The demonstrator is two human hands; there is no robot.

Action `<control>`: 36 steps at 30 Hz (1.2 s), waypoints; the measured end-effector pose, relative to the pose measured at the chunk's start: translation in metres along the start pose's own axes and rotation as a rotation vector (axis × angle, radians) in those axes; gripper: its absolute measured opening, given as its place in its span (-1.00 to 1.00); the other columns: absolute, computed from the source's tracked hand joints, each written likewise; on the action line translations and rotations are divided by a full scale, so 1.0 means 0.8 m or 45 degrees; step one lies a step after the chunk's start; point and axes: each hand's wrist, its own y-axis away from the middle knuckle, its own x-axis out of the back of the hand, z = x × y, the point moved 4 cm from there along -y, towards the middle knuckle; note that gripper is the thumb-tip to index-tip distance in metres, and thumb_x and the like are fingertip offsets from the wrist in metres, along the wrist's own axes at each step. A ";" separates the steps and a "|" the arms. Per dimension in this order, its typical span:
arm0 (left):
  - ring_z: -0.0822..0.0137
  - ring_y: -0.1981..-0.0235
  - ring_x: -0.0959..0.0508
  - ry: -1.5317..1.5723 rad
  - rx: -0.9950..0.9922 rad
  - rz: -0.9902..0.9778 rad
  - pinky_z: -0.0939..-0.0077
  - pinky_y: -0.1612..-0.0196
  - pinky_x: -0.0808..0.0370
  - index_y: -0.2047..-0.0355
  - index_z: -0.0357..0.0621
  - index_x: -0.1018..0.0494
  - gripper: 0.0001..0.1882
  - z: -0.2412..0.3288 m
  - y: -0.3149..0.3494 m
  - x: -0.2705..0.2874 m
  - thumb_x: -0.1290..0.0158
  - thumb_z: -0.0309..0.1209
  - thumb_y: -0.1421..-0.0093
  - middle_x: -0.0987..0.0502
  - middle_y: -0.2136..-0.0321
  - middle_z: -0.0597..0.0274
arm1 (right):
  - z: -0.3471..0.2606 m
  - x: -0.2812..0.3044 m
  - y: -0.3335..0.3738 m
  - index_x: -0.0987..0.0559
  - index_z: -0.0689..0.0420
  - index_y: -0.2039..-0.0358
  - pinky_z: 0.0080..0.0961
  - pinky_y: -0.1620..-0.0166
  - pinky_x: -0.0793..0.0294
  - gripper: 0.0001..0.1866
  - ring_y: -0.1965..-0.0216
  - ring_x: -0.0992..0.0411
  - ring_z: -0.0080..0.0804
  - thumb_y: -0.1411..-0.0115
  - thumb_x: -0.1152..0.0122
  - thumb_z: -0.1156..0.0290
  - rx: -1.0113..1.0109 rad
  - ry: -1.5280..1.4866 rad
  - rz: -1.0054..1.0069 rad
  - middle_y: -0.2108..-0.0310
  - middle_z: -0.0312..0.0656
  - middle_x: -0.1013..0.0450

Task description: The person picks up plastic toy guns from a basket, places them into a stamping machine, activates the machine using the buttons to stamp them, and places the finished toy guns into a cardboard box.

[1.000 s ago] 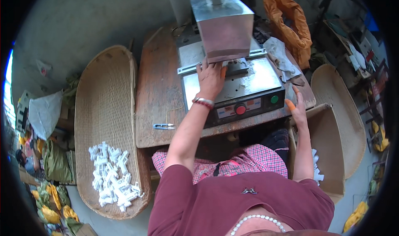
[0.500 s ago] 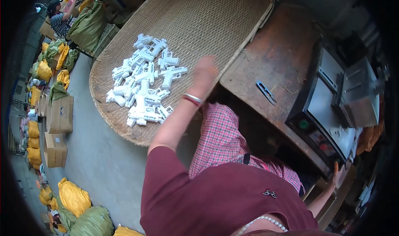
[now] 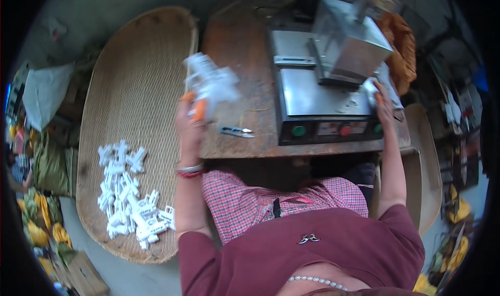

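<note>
My left hand (image 3: 191, 120), with orange coverings on its fingertips, is raised over the tray's right rim. It grips a blurred white toy pistol (image 3: 213, 85); whether more than one is in the grip I cannot tell. A pile of white toy pistols (image 3: 125, 192) lies in the near part of the woven tray (image 3: 140, 66). My right hand (image 3: 384, 108) is at the right side of a bench machine (image 3: 302, 95) with a steel top. Its fingers are bent around something whitish that I cannot make out, close to white sheets (image 3: 388, 79).
Blue-handled thread snips (image 3: 237, 132) lie on the worn wooden table (image 3: 229, 40). A clear box-shaped guard (image 3: 349, 40) stands over the machine, with an orange sack (image 3: 398, 51) behind it. A cardboard box (image 3: 416, 165) is at the right. Yellow and green sacks lie on the floor.
My view has swung right toward the table and machine. My left hand, earlier blurred over the tray, has moved to the table's side with white plastic in it. My right hand remains at the machine's edge.
</note>
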 end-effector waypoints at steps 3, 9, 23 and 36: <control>0.53 0.79 -0.40 0.380 0.147 -0.228 0.72 0.76 -0.26 0.09 -0.14 -0.38 -0.64 0.017 0.012 -0.145 -0.12 -0.24 -0.18 -0.47 0.53 0.29 | -0.020 -0.044 -0.045 -0.41 0.18 -0.05 -0.39 -0.24 -0.06 -0.63 -0.17 -0.23 -0.23 -0.27 0.11 0.37 0.021 -0.417 0.002 -0.06 -0.08 -0.35; 0.09 0.15 -0.45 -0.716 -0.932 -0.176 0.34 0.12 -0.42 -0.03 -0.18 -0.36 -0.55 0.027 0.075 -0.222 -0.14 -0.44 -0.11 -0.42 0.05 0.00 | -0.076 -0.058 -0.082 -0.51 0.03 0.20 -0.10 -0.21 -0.11 -0.75 0.02 -0.34 -0.07 -0.06 -0.21 0.40 0.202 -0.238 0.187 0.14 -0.10 -0.43; 0.00 0.19 -0.42 -1.105 -1.033 -0.300 0.14 0.09 -0.32 0.01 -0.10 -0.40 -0.57 0.058 0.008 -0.420 -0.06 -0.40 -0.06 -0.45 0.13 0.06 | -0.079 0.235 0.189 -0.44 0.23 0.03 -0.26 -0.29 0.00 -0.68 -0.28 -0.07 -0.18 -0.17 -0.04 0.51 -0.258 0.159 0.563 -0.09 -0.07 -0.31; -0.15 -0.21 -0.16 -0.959 -0.992 -0.653 0.13 -0.25 -0.17 -0.22 0.07 -0.19 -0.19 -0.021 0.107 -0.204 -0.24 -0.16 0.06 -0.20 -0.20 0.02 | 0.122 -0.001 0.117 -0.17 0.32 -0.22 -0.41 -0.23 -0.06 -0.18 -0.19 -0.14 -0.25 -0.09 -0.30 0.14 -0.479 -0.534 -0.259 -0.17 0.04 -0.21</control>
